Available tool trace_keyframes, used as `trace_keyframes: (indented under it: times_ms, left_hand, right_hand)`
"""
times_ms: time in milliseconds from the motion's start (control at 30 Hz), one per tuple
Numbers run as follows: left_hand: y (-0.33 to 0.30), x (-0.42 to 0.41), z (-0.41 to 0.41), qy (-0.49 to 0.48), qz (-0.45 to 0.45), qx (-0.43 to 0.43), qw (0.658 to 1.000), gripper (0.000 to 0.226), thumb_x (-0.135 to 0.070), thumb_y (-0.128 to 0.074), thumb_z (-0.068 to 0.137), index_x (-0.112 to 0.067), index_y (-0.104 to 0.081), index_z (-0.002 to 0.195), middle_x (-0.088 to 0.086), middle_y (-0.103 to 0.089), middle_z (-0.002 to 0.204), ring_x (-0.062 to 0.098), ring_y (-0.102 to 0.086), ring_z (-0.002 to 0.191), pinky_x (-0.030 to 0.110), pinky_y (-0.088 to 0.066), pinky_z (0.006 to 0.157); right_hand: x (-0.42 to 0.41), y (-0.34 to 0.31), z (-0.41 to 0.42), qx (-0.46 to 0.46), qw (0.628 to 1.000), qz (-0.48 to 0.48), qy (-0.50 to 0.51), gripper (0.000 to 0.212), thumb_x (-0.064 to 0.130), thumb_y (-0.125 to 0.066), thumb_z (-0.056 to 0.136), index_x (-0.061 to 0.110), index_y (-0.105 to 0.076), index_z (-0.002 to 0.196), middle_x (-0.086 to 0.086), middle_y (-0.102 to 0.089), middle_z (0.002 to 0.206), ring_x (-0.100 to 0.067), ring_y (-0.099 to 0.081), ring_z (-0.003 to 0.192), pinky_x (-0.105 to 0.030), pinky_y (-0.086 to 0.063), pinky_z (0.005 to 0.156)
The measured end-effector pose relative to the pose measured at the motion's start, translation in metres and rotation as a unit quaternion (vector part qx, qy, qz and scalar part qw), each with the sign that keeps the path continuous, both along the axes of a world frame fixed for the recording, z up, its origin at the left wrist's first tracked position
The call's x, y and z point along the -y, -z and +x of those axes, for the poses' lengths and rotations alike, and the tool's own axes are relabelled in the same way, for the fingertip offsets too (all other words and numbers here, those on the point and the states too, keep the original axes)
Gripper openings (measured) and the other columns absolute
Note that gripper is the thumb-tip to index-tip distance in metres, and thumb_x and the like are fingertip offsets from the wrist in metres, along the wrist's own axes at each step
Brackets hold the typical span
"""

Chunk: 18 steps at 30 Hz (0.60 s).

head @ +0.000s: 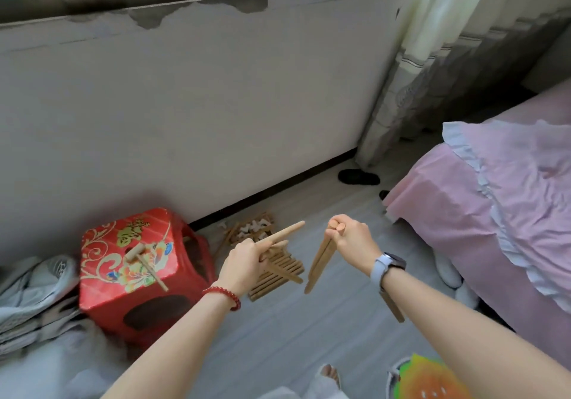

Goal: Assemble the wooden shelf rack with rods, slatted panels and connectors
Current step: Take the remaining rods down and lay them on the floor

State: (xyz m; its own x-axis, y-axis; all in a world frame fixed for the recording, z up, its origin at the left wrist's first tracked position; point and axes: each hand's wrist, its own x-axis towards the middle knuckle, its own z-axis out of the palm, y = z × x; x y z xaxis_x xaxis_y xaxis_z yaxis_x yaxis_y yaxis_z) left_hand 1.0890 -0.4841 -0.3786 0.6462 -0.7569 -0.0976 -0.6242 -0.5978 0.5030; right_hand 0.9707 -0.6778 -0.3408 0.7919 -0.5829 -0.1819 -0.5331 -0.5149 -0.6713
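The left hand (244, 262) covers the middle of its rods (285, 234), so their number cannot be told, and it hides part of the slatted panels (279, 272) stacked on the floor behind it. The right hand (352, 239) closes over the tops of its rods (318, 261); one length shows again below the wrist, with the stretch between hidden. The white connectors (251, 227) by the wall are too small and blurred to count. The bed (494, 213) and the folded cloth (34, 293) run off the picture's edges.
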Motion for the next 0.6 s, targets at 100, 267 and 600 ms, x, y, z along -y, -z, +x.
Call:
trace_keyframes:
  times_ms: [100,267,600]
  left_hand:
    - [0.007,0.048,-0.003,-0.042,-0.033,0.000,0.999,0.058,-0.014,-0.054,0.093,-0.042,-0.034,0.140,-0.007,-0.043,0.071,0.017,-0.051,0.067,0.025,-0.042,0.063]
    - [0.027,0.112,0.009,-0.065,-0.017,0.013,0.998,0.057,-0.019,-0.043,0.098,-0.043,-0.022,0.145,0.001,-0.044,0.082,0.019,-0.049,0.070,0.023,-0.038,0.061]
    - [0.114,0.227,0.088,-0.027,0.053,0.045,0.997,0.117,0.008,-0.044,0.087,-0.063,0.047,0.106,0.005,-0.037,0.076,0.026,-0.045,0.056,0.033,-0.039,0.048]
  right_hand:
    - [0.056,0.011,0.010,-0.015,0.999,-0.012,-0.027,0.009,0.018,-0.051,0.094,0.019,-0.049,0.085,-0.001,-0.055,0.077,-0.008,-0.046,0.066,-0.009,-0.036,0.056]
    - [0.131,0.029,0.049,-0.080,0.988,-0.057,-0.119,0.013,0.023,-0.046,0.096,0.022,-0.040,0.084,0.001,-0.050,0.070,-0.024,-0.045,0.067,-0.030,-0.031,0.055]
    - [0.236,0.122,0.157,-0.090,0.909,-0.295,-0.280,0.010,0.021,-0.049,0.094,0.013,-0.056,0.094,0.001,-0.060,0.077,-0.025,-0.049,0.083,-0.031,-0.027,0.065]
